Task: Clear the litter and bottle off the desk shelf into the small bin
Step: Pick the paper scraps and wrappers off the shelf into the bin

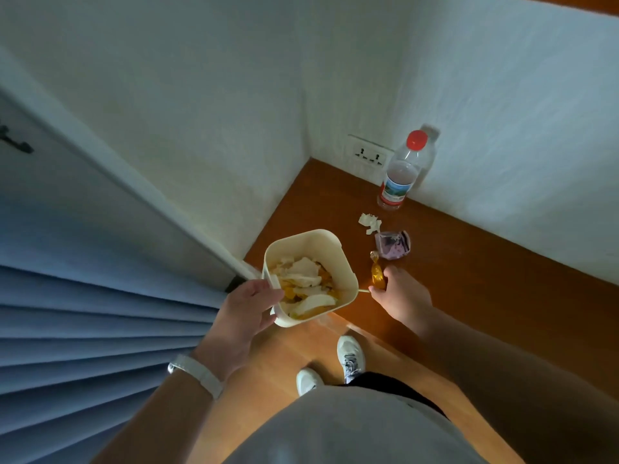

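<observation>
My left hand [246, 308] grips the near rim of a small cream bin [323, 251], holding it tilted over the shelf's left end; paper scraps and yellow peel fill it. My right hand [400, 293] rests on the brown desk shelf [485, 296], fingers pinched on a yellow wrapper [376, 271] with a thin stick beside the bin. A crumpled purple wrapper [392, 245] and a white paper scrap [369, 222] lie just beyond. A clear plastic bottle [403, 172] with a red cap stands upright in the far corner.
White walls close the shelf at the back and right, with a wall socket [368, 155] beside the bottle. Blue pleated curtain [83, 329] hangs at the left. My shoes [350, 354] stand on the wooden floor below.
</observation>
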